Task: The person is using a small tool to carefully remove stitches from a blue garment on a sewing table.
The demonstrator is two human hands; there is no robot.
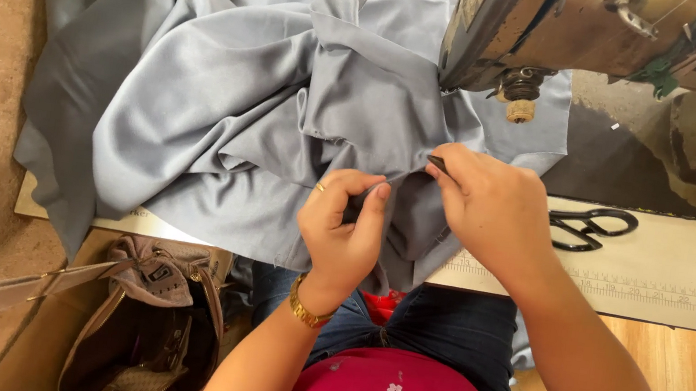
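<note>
because the grey fabric lies heaped across the table under the sewing machine, i pinch its near fold in my left hand to hold it taut. my right hand closes on a small dark tool at the seam, with the scissors parked just beside it.

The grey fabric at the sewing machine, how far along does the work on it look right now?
Early, it seems. Done: the grey fabric is spread over the table, bunched below the sewing machine. In hand: the left hand pinches a fold while the right hand holds a small dark tool at it. Left: no finished seam is visible, and the black scissors lie unused beside the right hand.
</note>
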